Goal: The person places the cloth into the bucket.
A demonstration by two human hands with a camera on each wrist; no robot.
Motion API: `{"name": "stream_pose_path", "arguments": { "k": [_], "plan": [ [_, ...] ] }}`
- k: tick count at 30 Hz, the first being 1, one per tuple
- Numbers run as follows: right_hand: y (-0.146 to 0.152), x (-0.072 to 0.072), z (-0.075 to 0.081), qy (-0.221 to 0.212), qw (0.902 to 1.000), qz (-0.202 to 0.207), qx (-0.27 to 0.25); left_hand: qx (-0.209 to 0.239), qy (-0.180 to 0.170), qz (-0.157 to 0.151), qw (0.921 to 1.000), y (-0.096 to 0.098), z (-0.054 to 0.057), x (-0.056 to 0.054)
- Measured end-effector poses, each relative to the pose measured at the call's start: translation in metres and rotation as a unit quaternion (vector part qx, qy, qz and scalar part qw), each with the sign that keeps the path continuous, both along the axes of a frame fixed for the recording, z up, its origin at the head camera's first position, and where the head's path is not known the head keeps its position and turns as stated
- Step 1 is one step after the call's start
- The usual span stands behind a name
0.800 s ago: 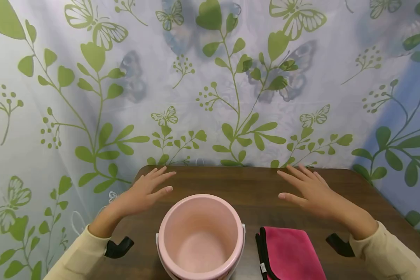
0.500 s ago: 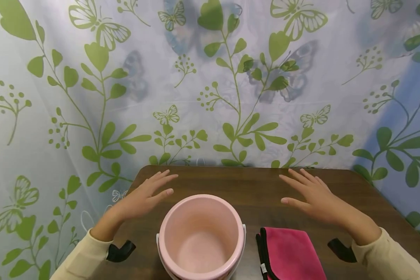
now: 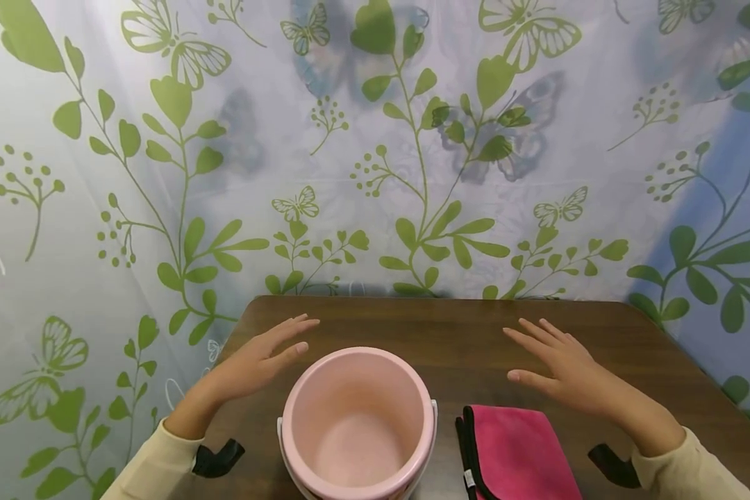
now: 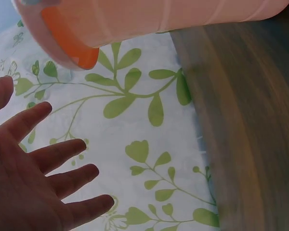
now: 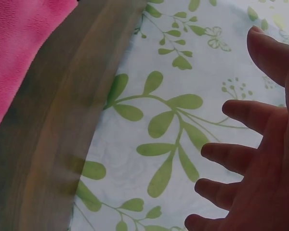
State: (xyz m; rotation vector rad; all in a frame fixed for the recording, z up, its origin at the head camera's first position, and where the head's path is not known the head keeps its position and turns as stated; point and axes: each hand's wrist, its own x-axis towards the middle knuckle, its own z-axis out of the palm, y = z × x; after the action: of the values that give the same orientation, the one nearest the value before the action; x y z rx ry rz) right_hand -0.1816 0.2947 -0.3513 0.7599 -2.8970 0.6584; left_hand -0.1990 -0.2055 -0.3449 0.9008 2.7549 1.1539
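Observation:
A pink bucket (image 3: 357,417) with a white handle stands upright on the dark wooden table, and its inside shows bare. To its left my left hand (image 3: 257,362) hovers with fingers straight, holding nothing. In the left wrist view the bucket (image 4: 183,17) lies beyond the spread fingers. My right hand (image 3: 565,368) is held in the air on the other side, fingers spread and nothing in them. Below and left of it lies a folded pink cloth (image 3: 523,451) with black edging. A corner of that cloth (image 5: 24,53) shows in the right wrist view.
The wooden table (image 3: 406,323) reaches back to a curtain (image 3: 375,173) printed with green leaves and butterflies. Black wrist mounts (image 3: 219,458) sit at both cream sleeves (image 3: 156,462). The table's right edge runs beside the curtain.
Both hands have sunk slightly, still with fingers extended. The right hand has also shifted a little to the right. Bucket and cloth stay where they were.

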Motion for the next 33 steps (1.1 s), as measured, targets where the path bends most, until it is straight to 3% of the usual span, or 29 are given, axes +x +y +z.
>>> {"name": "stream_pose_path", "arguments": {
  "k": [17, 25, 33],
  "plan": [
    [0.004, 0.004, -0.026, -0.010, 0.9998, -0.003, -0.018, 0.070, -0.077, -0.055, 0.9931, -0.008, -0.017, -0.006],
    [0.010, 0.012, -0.044, -0.032, 0.9989, -0.006, -0.034, 0.083, -0.094, -0.052, 0.9907, -0.014, -0.025, -0.002],
    [0.019, 0.018, -0.064, -0.016, 0.9995, 0.004, -0.026, 0.108, -0.115, -0.054, 0.9861, -0.015, -0.035, 0.000]
  ]
}}
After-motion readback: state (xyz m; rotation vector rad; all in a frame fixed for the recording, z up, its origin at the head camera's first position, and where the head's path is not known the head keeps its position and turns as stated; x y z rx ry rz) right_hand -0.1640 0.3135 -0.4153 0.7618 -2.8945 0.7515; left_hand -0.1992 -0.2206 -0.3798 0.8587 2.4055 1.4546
